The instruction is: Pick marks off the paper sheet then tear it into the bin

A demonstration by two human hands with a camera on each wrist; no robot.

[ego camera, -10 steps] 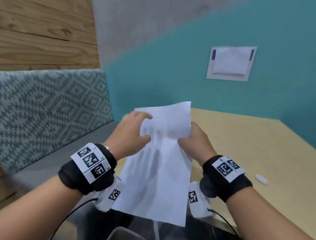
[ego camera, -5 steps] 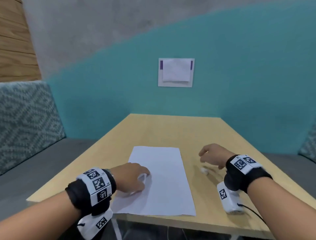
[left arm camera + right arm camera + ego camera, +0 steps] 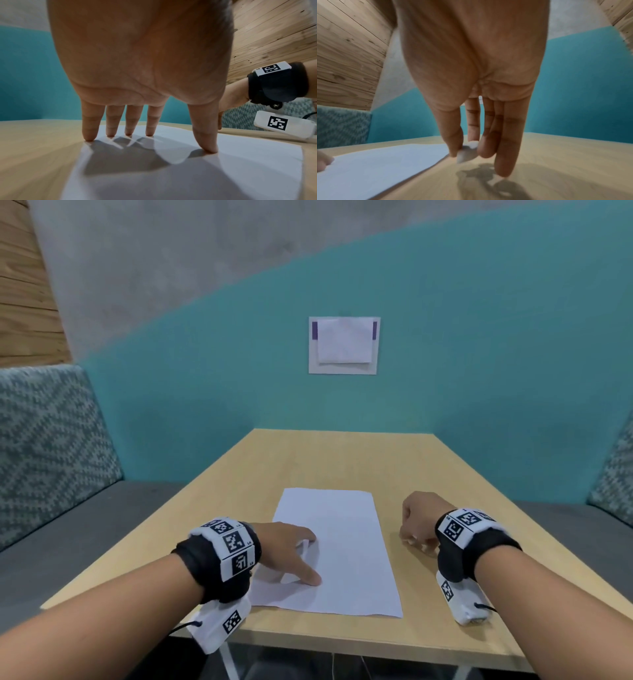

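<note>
A plain white paper sheet (image 3: 337, 549) lies flat on the wooden table (image 3: 342, 460), near its front edge. My left hand (image 3: 298, 556) presses on the sheet's left part with straight, spread fingers (image 3: 110, 129) and thumb, holding nothing. My right hand (image 3: 412, 537) is just right of the sheet, over bare table. In the right wrist view its thumb and index finger pinch a small white eraser (image 3: 467, 151) close to the paper's (image 3: 376, 169) right edge. I see no marks on the sheet.
A grey bench seat (image 3: 85, 525) with a patterned backrest runs along the table's left side, and another is at the right. A white plate covered with taped paper (image 3: 344, 345) hangs on the teal wall behind.
A second ago both hands held the sheet up in the air. It now lies flat under my left hand, and my right hand has closed its fingers on the eraser beside it.
</note>
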